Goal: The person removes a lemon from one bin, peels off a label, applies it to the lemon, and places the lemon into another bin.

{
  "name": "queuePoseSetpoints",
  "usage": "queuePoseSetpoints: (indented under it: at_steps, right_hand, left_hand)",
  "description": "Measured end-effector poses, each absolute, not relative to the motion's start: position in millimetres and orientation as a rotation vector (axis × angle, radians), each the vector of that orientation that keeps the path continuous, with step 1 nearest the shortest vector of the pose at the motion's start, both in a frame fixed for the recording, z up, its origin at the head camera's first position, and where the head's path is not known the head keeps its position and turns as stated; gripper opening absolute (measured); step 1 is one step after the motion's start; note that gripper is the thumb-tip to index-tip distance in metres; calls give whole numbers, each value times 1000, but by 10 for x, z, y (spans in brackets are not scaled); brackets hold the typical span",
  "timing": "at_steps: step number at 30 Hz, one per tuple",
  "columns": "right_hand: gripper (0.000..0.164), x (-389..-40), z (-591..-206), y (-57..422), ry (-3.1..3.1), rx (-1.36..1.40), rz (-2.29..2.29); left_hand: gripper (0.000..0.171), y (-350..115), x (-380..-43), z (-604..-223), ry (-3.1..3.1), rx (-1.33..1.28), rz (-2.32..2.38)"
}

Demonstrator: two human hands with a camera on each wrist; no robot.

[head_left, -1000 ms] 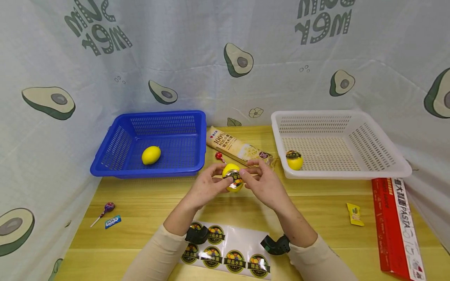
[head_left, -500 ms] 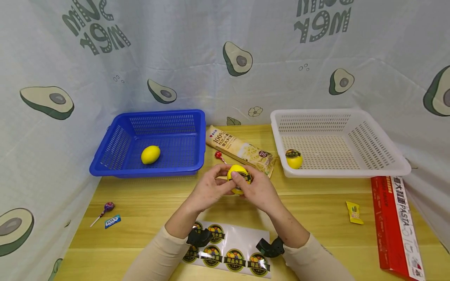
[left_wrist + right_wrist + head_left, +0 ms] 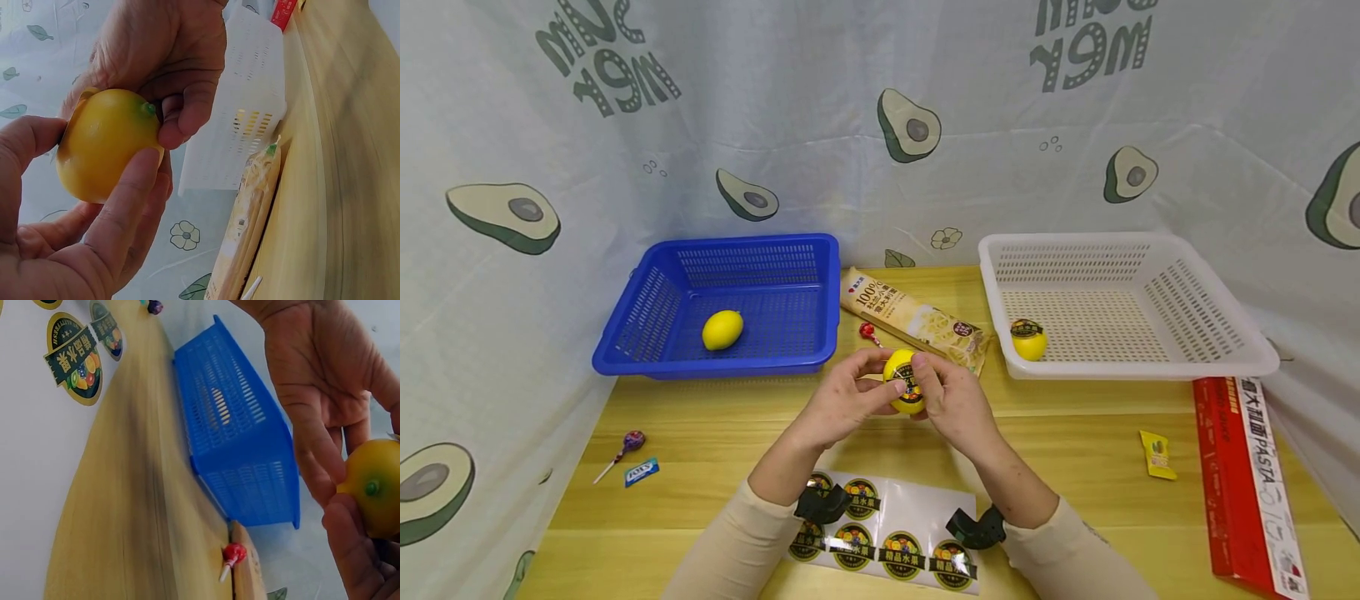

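Both hands hold a yellow lemon between them above the middle of the table. A round dark fruit sticker lies on its side toward me. My left hand grips the lemon from the left, thumb on the sticker. From the right, my right hand grips it with the thumb at the sticker's upper edge. The lemon's green-tipped end shows in the left wrist view. Below the hands lies a white sheet of fruit stickers, partly covered by the forearms.
At the back left, a blue basket contains one plain lemon. A white basket at the back right contains a stickered lemon. Around them lie a pasta packet, lollipops, small wrapped sweets and a red pasta box.
The right hand has closed in on the lemon, and the lemon has been turned between the fingers. The right thumb has slid off the sticker's middle to its upper edge.
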State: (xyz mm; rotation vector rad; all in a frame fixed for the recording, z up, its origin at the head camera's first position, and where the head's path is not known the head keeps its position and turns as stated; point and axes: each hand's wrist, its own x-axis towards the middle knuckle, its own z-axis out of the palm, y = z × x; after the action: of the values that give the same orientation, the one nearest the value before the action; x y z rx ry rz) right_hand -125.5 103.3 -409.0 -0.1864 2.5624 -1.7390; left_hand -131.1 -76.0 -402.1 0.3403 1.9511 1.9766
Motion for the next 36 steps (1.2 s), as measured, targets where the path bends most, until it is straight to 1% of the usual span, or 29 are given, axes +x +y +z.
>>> queuePoseSetpoints:
  at_steps: [4, 11, 13, 17, 19, 21, 27, 31, 33, 36]
  right_hand:
    - [52, -1252, -4120, 1019, 2598, -164, -1788]
    - [54, -1261, -4118, 1021, 2558, -70, -1895]
    - [54, -1271, -4114, 1028, 2484, -104, -1903]
    - [46, -1290, -4109, 1026, 2339, -260, -1852]
    - [45, -1286, -4112, 1013, 2296, -316, -1830]
    - [49, -1273, -4127, 988, 2276, -322, -1829]
    - [51, -1196, -4168, 890, 2399, -353, -1765]
    - [56, -1161, -4160, 872, 2514, -376, -1662]
    - [55, -1161, -4154, 875, 2506, -392, -1658]
    - [53, -1171, -4156, 875, 2483, -423, -1671]
  left_hand:
    - [51, -774, -1319, -4031, 1933, 364, 1978]
    - [52, -815, -1314, -4037, 1905, 373, 1999]
    - [52, -831, -1316, -4035, 1920, 356, 2013]
    - [52, -871, -1326, -4027, 1994, 307, 2023]
    - [51, -884, -1325, -4020, 2035, 288, 2012]
    - [49, -884, -1318, -4009, 2065, 279, 2007]
    - [43, -852, -1307, -4034, 2244, 299, 1970]
    - [30, -837, -1315, -4060, 2413, 340, 1933]
    - [22, -830, -1318, -4062, 2486, 363, 1924]
    - [18, -830, -1326, -4066, 2561, 380, 1917]
